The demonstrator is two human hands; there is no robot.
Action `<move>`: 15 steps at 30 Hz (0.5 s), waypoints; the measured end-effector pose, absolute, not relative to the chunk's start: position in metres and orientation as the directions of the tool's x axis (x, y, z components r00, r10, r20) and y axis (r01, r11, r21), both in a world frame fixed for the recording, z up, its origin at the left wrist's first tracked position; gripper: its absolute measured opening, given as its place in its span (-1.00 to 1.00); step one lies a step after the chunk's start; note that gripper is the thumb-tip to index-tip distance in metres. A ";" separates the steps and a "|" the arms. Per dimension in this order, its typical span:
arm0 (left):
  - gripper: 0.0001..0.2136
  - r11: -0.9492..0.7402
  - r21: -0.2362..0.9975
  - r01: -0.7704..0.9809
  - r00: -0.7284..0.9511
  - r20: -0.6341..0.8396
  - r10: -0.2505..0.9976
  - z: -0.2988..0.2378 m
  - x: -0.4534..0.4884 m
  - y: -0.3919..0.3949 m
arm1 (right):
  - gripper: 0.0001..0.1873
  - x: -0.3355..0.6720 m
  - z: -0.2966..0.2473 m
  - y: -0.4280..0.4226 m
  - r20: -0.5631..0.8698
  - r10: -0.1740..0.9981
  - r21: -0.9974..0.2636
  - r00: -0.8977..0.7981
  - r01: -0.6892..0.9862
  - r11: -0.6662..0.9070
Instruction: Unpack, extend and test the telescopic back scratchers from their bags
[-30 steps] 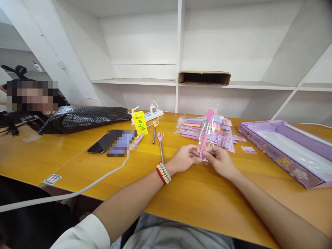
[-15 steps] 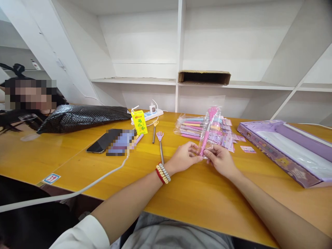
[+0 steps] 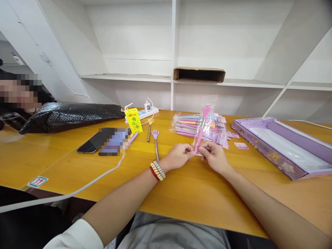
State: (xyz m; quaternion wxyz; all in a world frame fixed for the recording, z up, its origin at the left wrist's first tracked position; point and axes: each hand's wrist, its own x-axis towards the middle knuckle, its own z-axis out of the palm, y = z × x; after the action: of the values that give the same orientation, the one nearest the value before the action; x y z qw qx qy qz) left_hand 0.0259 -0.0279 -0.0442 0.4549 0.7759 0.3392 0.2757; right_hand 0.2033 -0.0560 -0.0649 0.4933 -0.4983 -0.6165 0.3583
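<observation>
A pink back scratcher [image 3: 199, 133] in a clear plastic bag [image 3: 211, 100] is held up over the table, its hand-shaped head pointing away from me. My left hand [image 3: 178, 156] pinches the bag's near end from the left. From the right, my right hand [image 3: 214, 156] grips the same end, thumb on top. Behind it lies a pile of bagged back scratchers [image 3: 188, 126] in several colours, with printed cards. Left of my hands, a purple-headed back scratcher [image 3: 156, 141] and a yellow-headed one [image 3: 149, 129] lie unwrapped on the table.
A purple display box [image 3: 272, 155] stands at right, near a small card [image 3: 241, 146]. To the left are a yellow drink carton [image 3: 134, 121], a phone [image 3: 94, 141], a power strip [image 3: 147, 112] and a black bubble-wrap bag [image 3: 72, 117] beside another person. A white cable [image 3: 85, 188] crosses the table edge.
The view has shifted slightly to the right. Both hands still hold the bagged pink back scratcher at its near end, with little change in grip.
</observation>
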 end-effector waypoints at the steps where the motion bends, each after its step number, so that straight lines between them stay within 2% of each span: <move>1: -0.74 -0.395 0.871 0.291 0.617 0.144 0.774 -0.043 0.025 -0.029 | -0.67 0.203 -0.064 -0.056 0.249 0.968 -0.932 -0.016 0.266 0.244; 4: -0.72 -0.460 0.830 0.316 0.615 0.190 0.765 -0.040 0.024 -0.030 | -0.67 0.201 -0.063 -0.057 0.244 0.969 -0.934 -0.029 0.261 0.243; 6: -0.70 -0.442 0.840 0.315 0.605 0.182 0.776 -0.041 0.024 -0.030 | -0.68 0.200 -0.062 -0.058 0.231 0.971 -0.944 -0.056 0.227 0.238; 8: -0.70 -0.381 0.883 0.274 0.590 0.159 0.791 -0.042 0.024 -0.030 | -0.68 0.199 -0.062 -0.059 0.218 0.972 -0.956 -0.085 0.184 0.230; 11: -0.72 -0.237 0.966 0.108 0.562 0.137 0.816 -0.045 0.027 -0.028 | -0.67 0.199 -0.063 -0.058 0.222 0.970 -0.960 -0.097 0.154 0.235; 15: -0.67 -0.069 0.997 -0.030 0.524 0.074 0.849 -0.044 0.031 -0.027 | -0.68 0.199 -0.064 -0.058 0.243 0.966 -0.953 -0.090 0.162 0.255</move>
State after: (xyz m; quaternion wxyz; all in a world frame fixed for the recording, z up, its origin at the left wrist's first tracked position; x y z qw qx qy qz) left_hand 0.0306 -0.0275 -0.0437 0.6009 0.6331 0.3235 0.3654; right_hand 0.1991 -0.0579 -0.0636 0.4963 -0.4566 -0.6174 0.4050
